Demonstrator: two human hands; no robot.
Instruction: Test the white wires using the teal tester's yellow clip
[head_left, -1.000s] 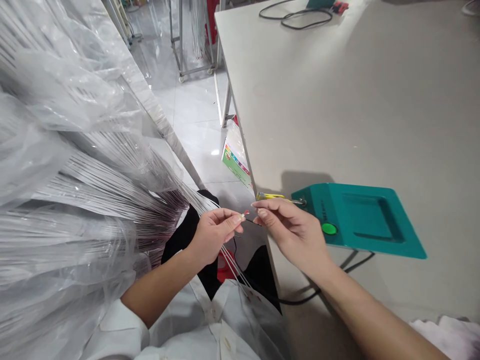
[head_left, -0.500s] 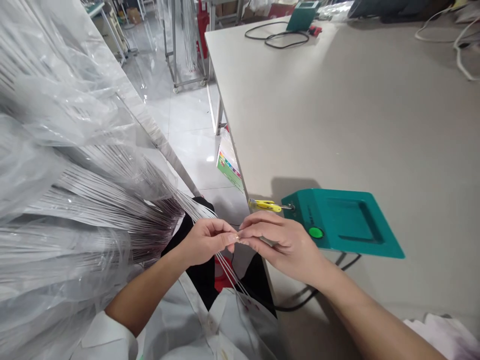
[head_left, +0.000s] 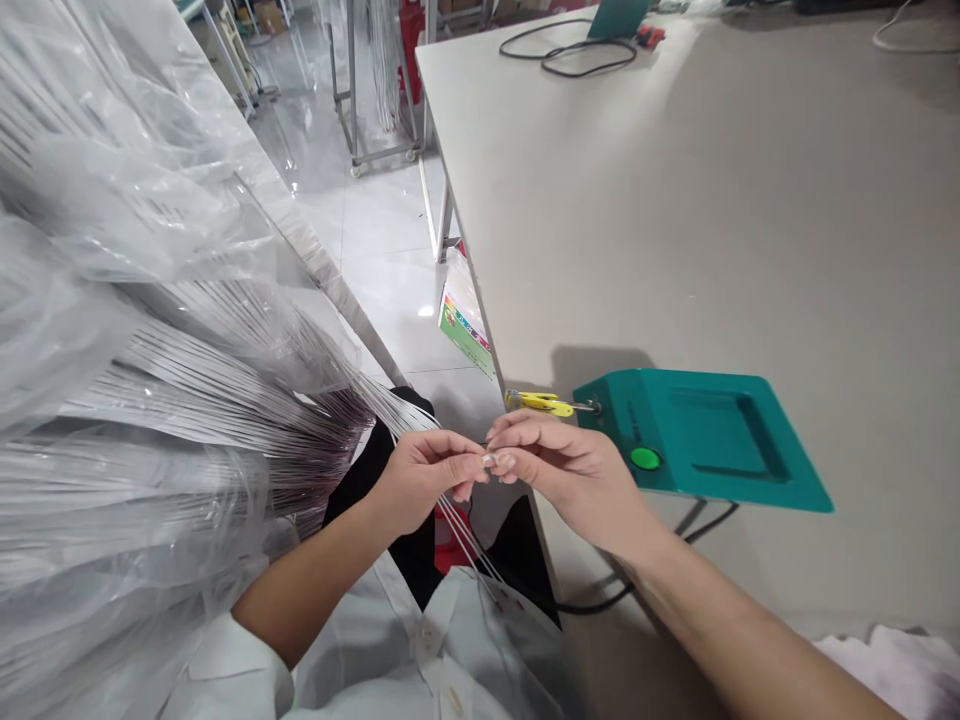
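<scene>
My left hand (head_left: 427, 480) is closed, its thumb and forefinger pinched together over my lap. My right hand (head_left: 574, 470) pinches too, and its fingertips meet those of the left. Whatever is between them is too small and covered to make out. Thin white cables (head_left: 390, 405) run from a large bundle (head_left: 217, 390) on the left, pass behind my left hand and come out below it towards my lap. To the right of my hands lies a green device (head_left: 709, 435) with a lit green button (head_left: 645, 459). Yellow-handled snips (head_left: 541, 402) lie at its left corner.
Clear plastic sheeting (head_left: 135, 200) wraps the cable bundle. The pale table (head_left: 675, 240) fills the right side, with a black cord (head_left: 600, 605) hanging past its near edge. At its far end are another green device (head_left: 616, 18) and a looped black cable (head_left: 555, 65).
The view has shifted slightly. My right hand has turned, its thumb now reaching forward to the left fingertips. Both hands stay pinched together.
</scene>
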